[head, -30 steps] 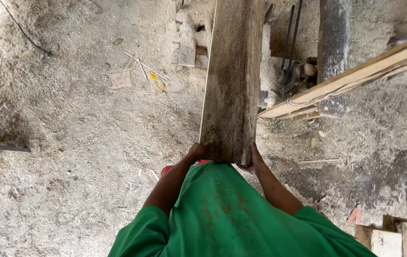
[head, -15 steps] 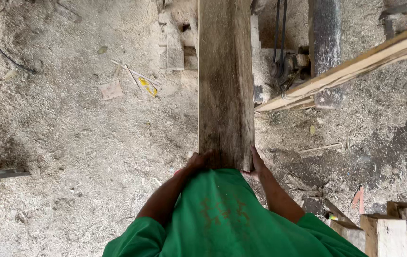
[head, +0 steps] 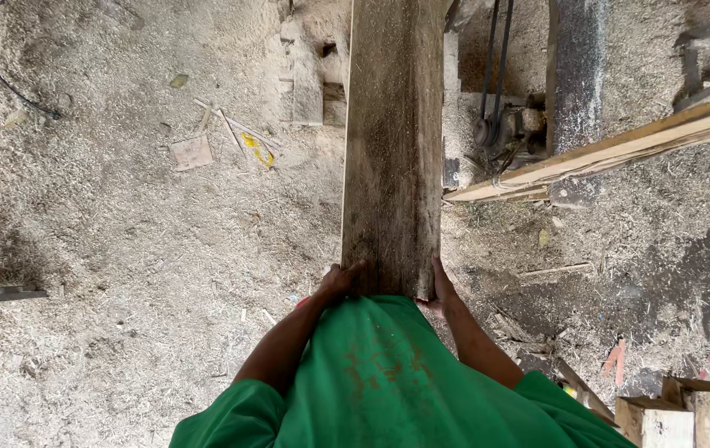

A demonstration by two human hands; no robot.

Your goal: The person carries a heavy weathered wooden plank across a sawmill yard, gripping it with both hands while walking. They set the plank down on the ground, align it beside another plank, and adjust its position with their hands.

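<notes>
The long grey weathered wooden plank now stands straighter toward 12 o'clock than a second ago — left hand and right hand clamp its near end at the green shirt, apparently mid-carry; next calls for steady guidance past the pale leaning board at 2 o'clock.

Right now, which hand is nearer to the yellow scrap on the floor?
Left. The left hand grips the plank's left edge, on the yellow scrap's side; the right hand is across the plank.

Open sawdust floor left, angled beam, perhaps machinery, right
</notes>
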